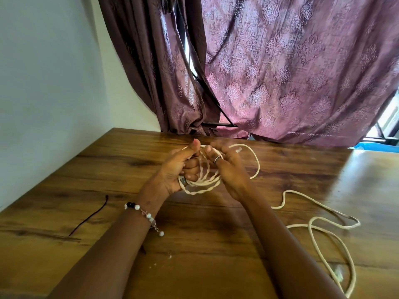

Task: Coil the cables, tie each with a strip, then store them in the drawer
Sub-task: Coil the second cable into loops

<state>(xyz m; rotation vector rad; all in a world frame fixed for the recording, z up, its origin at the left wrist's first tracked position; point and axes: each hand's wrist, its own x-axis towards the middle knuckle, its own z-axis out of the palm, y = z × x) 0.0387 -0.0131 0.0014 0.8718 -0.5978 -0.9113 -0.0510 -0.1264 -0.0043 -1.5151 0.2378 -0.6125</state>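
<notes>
Both the left hand (pixel 172 169) and right hand (pixel 228 169) grip the light, floppy white cable (pixel 203 182), best held across its gathered loops

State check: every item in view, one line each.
Cable: partly coiled between both hands, rest loose on table.
Strip: flat on table, unused.
Left hand: grips coil.
Right hand: holds coil.
Curtain: drawn, small gap.
</notes>
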